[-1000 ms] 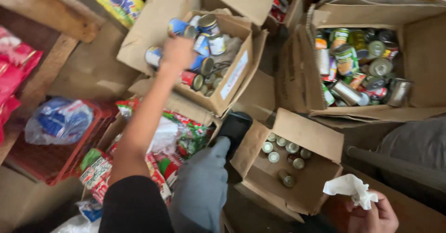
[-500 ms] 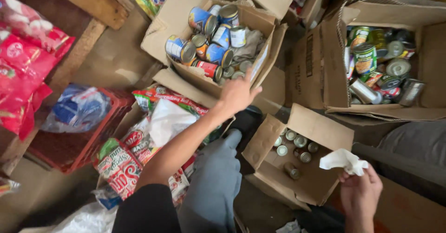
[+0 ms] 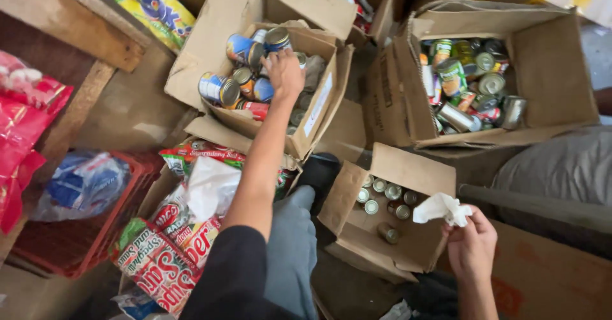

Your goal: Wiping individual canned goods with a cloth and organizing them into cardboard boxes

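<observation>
My left hand (image 3: 284, 72) reaches down into an open cardboard box (image 3: 217, 46) of blue, silver-lidded cans (image 3: 220, 89), fingers curled over the cans in the middle; whether it grips one I cannot tell. My right hand (image 3: 472, 247) is low at the right, shut on a crumpled white cloth (image 3: 441, 209). It hovers at the right edge of a small cardboard box (image 3: 417, 250) holding several small cans (image 3: 380, 194). My grey-trousered leg (image 3: 290, 250) lies between the two boxes.
A third cardboard box (image 3: 561, 65) of mixed cans stands at the upper right. Red and green snack packets (image 3: 159, 256) lie at the lower left beside a red crate (image 3: 76, 243). A wooden plank (image 3: 70, 23) and red bags (image 3: 22, 122) are on the left.
My left hand pulled back from the blue-can box toward me, then reached into it again. My right hand with the cloth stayed near the small box.
</observation>
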